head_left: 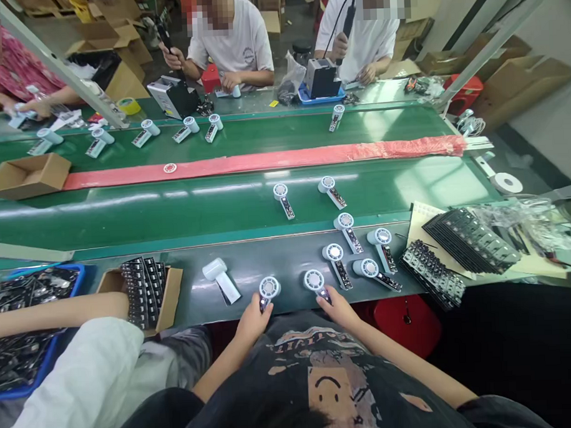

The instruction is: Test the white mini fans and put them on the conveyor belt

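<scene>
Near the bench's front edge, my left hand (254,318) is closed round the handle of a pale blue handheld fan (269,287) with a round grille. To its right, my right hand (336,306) grips the handle of a second handheld fan (314,280). Both fan heads face up, and the fingers partly cover the handles. Several more fans lie just beyond my right hand, among them one fan (334,253) with its circuit board showing in the handle. Left of my hands, a fan (221,278) lies with its white handle side showing.
Stacked black circuit boards (469,239) lie at the right. At the left are a cardboard box (173,299) of boards, a blue bin (79,280) and a co-worker's arm (59,313). A green conveyor (210,210) carries fans; people with drivers work across it.
</scene>
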Tool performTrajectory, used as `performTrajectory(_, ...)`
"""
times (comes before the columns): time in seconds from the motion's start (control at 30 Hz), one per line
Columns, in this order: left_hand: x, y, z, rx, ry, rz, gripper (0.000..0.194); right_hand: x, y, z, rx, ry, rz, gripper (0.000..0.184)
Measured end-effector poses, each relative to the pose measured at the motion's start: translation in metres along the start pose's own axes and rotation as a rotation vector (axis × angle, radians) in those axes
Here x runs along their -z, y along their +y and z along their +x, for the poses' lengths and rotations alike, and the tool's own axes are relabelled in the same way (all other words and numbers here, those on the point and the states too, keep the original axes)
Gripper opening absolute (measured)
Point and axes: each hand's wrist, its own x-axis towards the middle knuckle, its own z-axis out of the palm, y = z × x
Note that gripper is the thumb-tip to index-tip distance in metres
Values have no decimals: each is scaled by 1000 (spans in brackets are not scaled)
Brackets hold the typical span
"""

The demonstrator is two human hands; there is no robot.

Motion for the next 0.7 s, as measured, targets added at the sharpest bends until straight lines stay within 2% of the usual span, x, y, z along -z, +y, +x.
performTrajectory(0.07,-4,-10,-1,19,-20,136,19,-6,13,-3,3,26,-76,30)
performTrajectory(0.17,-5,-15,-6,10,-73,260,27,-9,25,-9,38,42,-150,35)
performTrajectory(0.3,1,-22,-17,-11,-94,330,40,-5,41,-23,117,64,-190,41)
performTrajectory(0.47,2,-37,-27,15,-124,407,41,-2,59,-34,73,61,-224,45)
performTrajectory(0.6,-3,-35,-23,31,-114,480,44,-4,57,-29,24,68,-225,44)
performTrajectory(0.7,10,-18,-14,12,-146,491,39,1,46,-19,-24,42,-201,36)
